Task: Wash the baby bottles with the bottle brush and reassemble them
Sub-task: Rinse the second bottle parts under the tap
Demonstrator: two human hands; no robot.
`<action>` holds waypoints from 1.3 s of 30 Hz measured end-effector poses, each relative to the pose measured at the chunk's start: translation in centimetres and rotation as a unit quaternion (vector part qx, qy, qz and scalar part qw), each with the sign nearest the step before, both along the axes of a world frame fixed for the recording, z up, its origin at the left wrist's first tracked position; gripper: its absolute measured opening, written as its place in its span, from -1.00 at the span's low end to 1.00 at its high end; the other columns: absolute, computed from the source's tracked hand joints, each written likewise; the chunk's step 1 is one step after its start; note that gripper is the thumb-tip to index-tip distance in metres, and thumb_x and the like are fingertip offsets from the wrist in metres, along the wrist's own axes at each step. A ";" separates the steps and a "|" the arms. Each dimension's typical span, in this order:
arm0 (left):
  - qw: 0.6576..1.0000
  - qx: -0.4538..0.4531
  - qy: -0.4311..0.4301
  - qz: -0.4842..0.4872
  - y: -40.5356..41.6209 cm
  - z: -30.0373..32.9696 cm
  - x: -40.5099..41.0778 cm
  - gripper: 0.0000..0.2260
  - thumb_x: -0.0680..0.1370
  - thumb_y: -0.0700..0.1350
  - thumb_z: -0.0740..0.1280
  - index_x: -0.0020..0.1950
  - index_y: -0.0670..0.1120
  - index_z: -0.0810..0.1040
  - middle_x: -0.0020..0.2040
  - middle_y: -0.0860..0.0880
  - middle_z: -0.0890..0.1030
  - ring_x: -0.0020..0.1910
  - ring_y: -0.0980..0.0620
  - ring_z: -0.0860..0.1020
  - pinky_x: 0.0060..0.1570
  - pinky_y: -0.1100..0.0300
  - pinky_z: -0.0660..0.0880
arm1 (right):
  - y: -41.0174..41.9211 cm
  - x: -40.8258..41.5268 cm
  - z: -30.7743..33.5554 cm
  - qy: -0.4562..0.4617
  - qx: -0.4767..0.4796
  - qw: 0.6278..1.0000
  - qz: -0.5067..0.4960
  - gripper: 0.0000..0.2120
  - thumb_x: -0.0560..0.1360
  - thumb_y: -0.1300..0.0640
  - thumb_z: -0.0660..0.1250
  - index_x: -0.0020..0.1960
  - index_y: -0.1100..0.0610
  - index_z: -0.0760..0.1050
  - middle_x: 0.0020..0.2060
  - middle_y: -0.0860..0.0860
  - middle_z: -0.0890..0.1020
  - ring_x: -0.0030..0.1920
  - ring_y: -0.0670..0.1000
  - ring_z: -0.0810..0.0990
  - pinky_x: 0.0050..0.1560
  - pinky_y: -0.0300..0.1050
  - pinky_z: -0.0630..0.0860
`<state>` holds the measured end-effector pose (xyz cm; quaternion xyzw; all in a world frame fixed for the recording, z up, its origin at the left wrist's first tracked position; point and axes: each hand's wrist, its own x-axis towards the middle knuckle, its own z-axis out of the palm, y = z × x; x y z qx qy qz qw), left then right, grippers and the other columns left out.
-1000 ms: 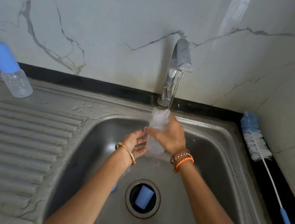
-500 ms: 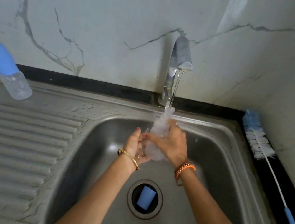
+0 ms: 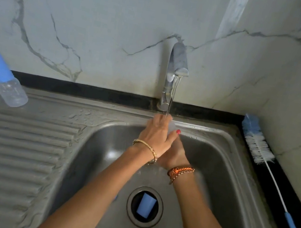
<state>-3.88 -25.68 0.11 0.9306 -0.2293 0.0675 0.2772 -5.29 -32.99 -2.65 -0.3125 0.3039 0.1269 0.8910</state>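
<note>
A steel sink [image 3: 239,148] under a running tap [image 3: 178,62]. Both hands clasp a clear bottle [image 3: 172,125] beneath the stream: left hand [image 3: 157,133] on top, right hand [image 3: 175,154] below. It looks light and slippery when wet; best gripped around the body.

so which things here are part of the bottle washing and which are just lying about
Part of the job:
- clear bottle, held by left hand and right hand under the tap
- capped bottle on the drainboard
- bottle brush on the right ledge
- blue cap in the drain
- sink

Just lying about:
- nothing visible
</note>
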 end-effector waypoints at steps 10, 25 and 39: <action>0.907 -0.314 0.209 0.185 2.4 -1.3 0.7 -0.70 0.64 0.00 0.05 0.08 -0.22 0.39 -0.11 -0.18 0.50 -0.16 -0.15 0.56 -0.25 0.14 0.41 | -0.2 0.0 1.2 -0.049 -0.209 0.977 -0.015 -0.60 0.45 0.03 0.37 0.21 0.16 0.41 0.01 0.12 0.55 -0.11 0.04 0.54 -0.20 -0.11 0.52; 0.555 -0.538 0.630 0.071 2.5 -1.5 -0.4 -0.61 0.57 0.07 0.09 -0.29 -0.16 0.46 -0.51 -0.07 0.49 -0.73 0.15 0.28 -0.75 0.46 0.09 | 0.2 -0.2 6.7 -0.399 -0.396 0.822 0.092 -0.63 0.27 0.47 0.44 -0.07 0.09 0.52 -0.24 -0.09 0.60 -0.21 -0.20 0.57 -0.09 -0.31 0.52; 0.647 -0.552 0.477 0.223 3.3 -2.8 0.5 -0.61 0.62 0.04 0.13 0.29 -0.21 0.44 0.20 -0.14 0.51 -0.07 -0.02 0.47 0.01 0.18 0.40 | -0.5 -0.9 4.1 -0.225 -0.734 0.634 0.094 -0.55 0.33 -0.12 0.46 0.09 0.09 0.47 -0.07 -0.02 0.55 0.00 0.06 0.56 -0.02 0.03 0.57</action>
